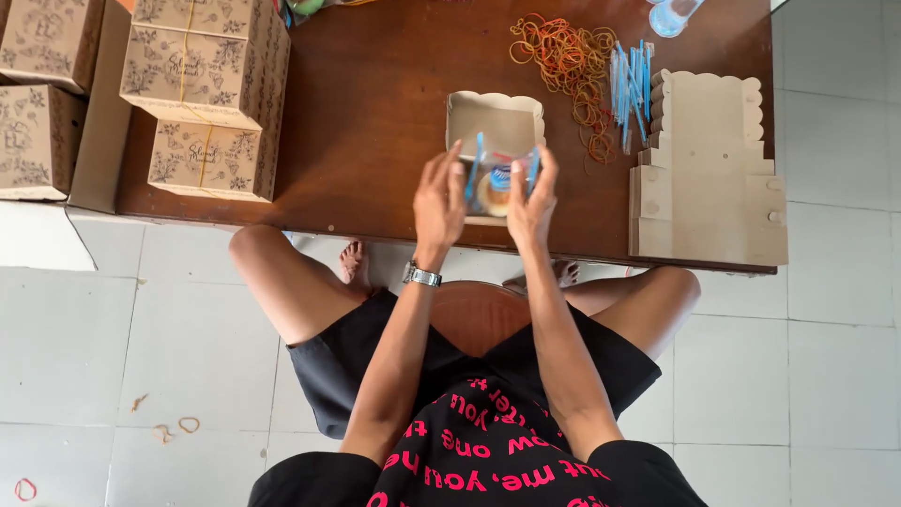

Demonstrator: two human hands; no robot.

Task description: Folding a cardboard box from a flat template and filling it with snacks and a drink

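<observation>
Your left hand [438, 204] and right hand [532, 202] grasp together a small clear cup [497, 184] with a blue straw [475, 167], fingers half curled around its sides. You hold the cup over the near edge of the open cardboard box [495, 124], at the table's 6 o'clock. Rubber bands [566, 61] lie at 1 o'clock from the box.

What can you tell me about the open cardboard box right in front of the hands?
The open box is plain tan cardboard, square, with scalloped top edges and bare inside walls. It sits upright on the dark wooden table, near its front edge. The left hand and right hand hold a small sealed cup over its near side, hiding that part.
</observation>
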